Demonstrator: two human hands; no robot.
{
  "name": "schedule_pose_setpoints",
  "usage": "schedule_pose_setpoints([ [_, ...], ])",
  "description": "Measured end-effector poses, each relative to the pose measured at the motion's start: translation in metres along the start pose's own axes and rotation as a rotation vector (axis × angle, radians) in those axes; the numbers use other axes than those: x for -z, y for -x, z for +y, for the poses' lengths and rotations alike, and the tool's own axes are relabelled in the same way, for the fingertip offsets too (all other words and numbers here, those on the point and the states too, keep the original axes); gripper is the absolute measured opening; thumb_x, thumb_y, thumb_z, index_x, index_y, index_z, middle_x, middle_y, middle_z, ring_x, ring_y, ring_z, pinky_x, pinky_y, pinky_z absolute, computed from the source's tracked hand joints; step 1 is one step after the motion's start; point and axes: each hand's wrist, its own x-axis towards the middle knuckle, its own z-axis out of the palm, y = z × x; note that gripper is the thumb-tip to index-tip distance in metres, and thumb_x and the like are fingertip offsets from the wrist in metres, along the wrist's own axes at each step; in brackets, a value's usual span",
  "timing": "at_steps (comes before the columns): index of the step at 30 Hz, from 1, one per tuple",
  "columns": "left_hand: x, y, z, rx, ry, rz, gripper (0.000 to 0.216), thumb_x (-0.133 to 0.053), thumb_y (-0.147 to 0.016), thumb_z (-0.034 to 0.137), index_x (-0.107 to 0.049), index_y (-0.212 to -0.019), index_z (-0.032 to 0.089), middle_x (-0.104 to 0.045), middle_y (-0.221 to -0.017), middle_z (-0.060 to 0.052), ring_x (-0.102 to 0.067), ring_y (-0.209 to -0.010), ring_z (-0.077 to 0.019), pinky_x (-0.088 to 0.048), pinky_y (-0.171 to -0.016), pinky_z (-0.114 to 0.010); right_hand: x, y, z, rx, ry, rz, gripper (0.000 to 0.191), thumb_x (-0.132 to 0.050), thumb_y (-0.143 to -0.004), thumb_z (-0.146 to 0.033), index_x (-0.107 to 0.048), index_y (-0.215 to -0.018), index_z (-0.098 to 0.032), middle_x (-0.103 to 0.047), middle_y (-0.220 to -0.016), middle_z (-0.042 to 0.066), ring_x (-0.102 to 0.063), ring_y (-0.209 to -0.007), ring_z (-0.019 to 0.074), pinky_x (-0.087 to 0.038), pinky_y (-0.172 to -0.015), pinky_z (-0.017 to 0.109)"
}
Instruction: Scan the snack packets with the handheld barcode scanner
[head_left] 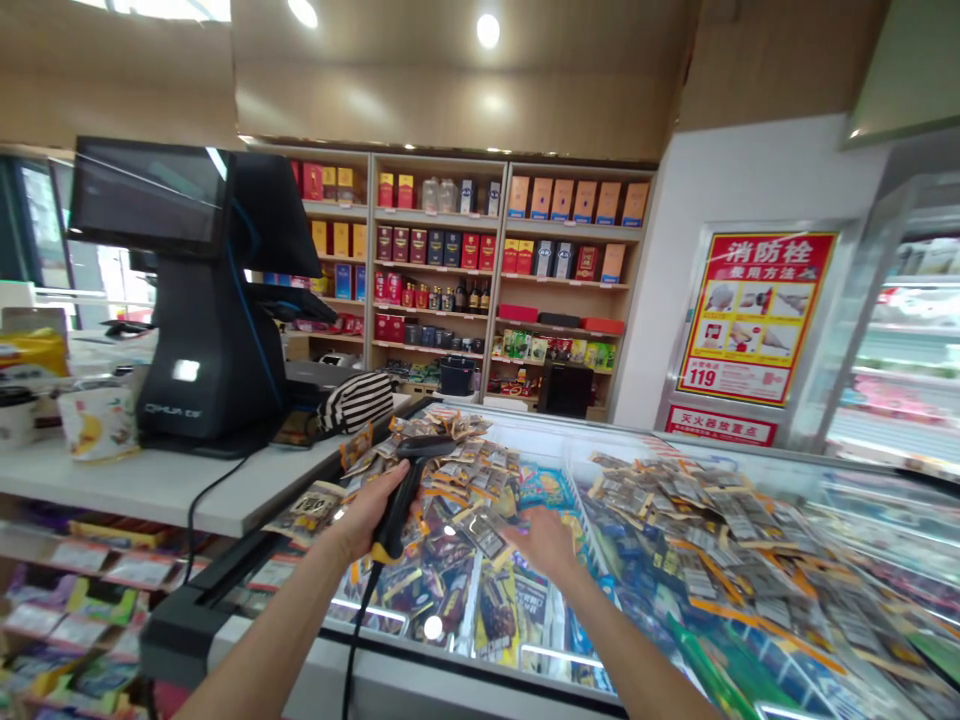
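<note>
Scanning left to right, what's on the counter point(150, 485)? ~OP

Snack bag point(97, 422) at the far left, then a black till point(210, 330) with its screen up top. A striped pouch point(358, 400) lies just beside it at the counter's end. ~reply

And the hands? ~OP

Left hand point(366, 518) has its fingers wrapped tight round the scanner point(409, 478) handle, nose aimed away over the freezer point(450, 685), cable point(352, 640) hanging down from the grip. Right hand point(546, 542) is just right of it, low over the glass lid, fingertips at a packet point(487, 535). Can't tell if they pinch it or just rest on it. ~reply

Further right? ~OP

Tags point(720, 540) heaped all over the lid, shelves point(495, 280) of boxes and bottles on the back wall, a red poster point(754, 315), then a fridge point(900, 340) at the edge. ~reply
</note>
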Motion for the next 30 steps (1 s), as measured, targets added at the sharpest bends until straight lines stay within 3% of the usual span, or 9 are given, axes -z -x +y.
schedule_pose_setpoints([
  [4,-0.005,-0.007,-0.008,0.032,-0.034,-0.064,0.033,-0.045,-0.068,0.044,-0.051,-0.064,0.012,-0.051,-0.049,-0.001,-0.046,-0.042,-0.0076,-0.037,-0.04,-0.018,-0.007,0.002,-0.009,0.002,0.079,0.014,0.055,-0.044,-0.054,-0.061,-0.059,-0.085,-0.018,-0.055,-0.09,0.01,-0.046,-0.09,0.0274,-0.034,-0.071,0.038],
  [9,-0.005,-0.007,-0.017,0.031,-0.101,-0.102,0.036,-0.044,-0.067,0.047,-0.051,-0.061,0.012,-0.051,-0.048,0.0,-0.046,-0.042,-0.0079,-0.037,-0.041,-0.018,-0.005,-0.004,-0.004,0.013,0.053,-0.033,0.034,-0.05,-0.057,-0.048,-0.057,-0.072,-0.019,-0.057,-0.085,0.008,-0.048,-0.086,0.025,-0.034,-0.067,0.033],
  [13,-0.012,-0.003,-0.017,0.038,-0.12,-0.103,0.035,-0.045,-0.067,0.046,-0.051,-0.062,0.012,-0.053,-0.052,-0.001,-0.045,-0.042,-0.0067,-0.036,-0.042,-0.018,-0.001,-0.015,0.022,-0.095,-0.136,0.003,0.024,-0.049,-0.059,-0.032,-0.05,-0.079,-0.018,-0.058,-0.071,0.003,-0.053,-0.07,0.0189,-0.035,-0.058,0.027],
  [15,-0.019,0.0,-0.016,0.034,-0.133,-0.136,0.036,-0.044,-0.068,0.047,-0.05,-0.062,0.012,-0.051,-0.051,0.0,-0.044,-0.041,-0.0064,-0.035,-0.041,-0.018,0.003,-0.02,0.042,-0.125,-0.253,0.083,0.019,-0.046,-0.06,-0.027,-0.048,-0.077,-0.018,-0.058,-0.068,0.003,-0.053,-0.065,0.0172,-0.035,-0.056,0.025],
  [19,-0.036,0.004,-0.015,0.051,-0.174,-0.208,0.035,-0.043,-0.068,0.047,-0.049,-0.063,0.013,-0.049,-0.048,0.002,-0.042,-0.04,-0.0064,-0.034,-0.04,-0.018,0.018,-0.028,0.086,-0.167,-0.394,0.284,0.017,-0.041,-0.062,-0.029,-0.048,-0.074,-0.018,-0.056,-0.069,0.003,-0.052,-0.067,0.0185,-0.036,-0.061,0.027],
  [22,-0.049,0.007,-0.016,0.042,-0.192,-0.244,0.032,-0.045,-0.068,0.045,-0.049,-0.065,0.013,-0.051,-0.052,0.001,-0.043,-0.042,-0.0061,-0.033,-0.04,-0.018,0.034,-0.029,0.11,-0.182,-0.448,0.355,0.021,-0.041,-0.061,-0.031,-0.047,-0.076,-0.017,-0.056,-0.076,0.005,-0.052,-0.076,0.0201,-0.036,-0.067,0.029],
  [30,-0.073,0.006,-0.023,0.052,-0.222,-0.334,0.031,-0.046,-0.067,0.044,-0.049,-0.068,0.014,-0.051,-0.055,0.001,-0.042,-0.043,-0.006,-0.033,-0.04,-0.018,0.06,-0.022,0.121,-0.192,-0.573,0.334,0.023,-0.039,-0.063,-0.034,-0.046,-0.079,-0.019,-0.056,-0.069,0.002,-0.052,-0.064,0.0174,-0.038,-0.059,0.027],
])
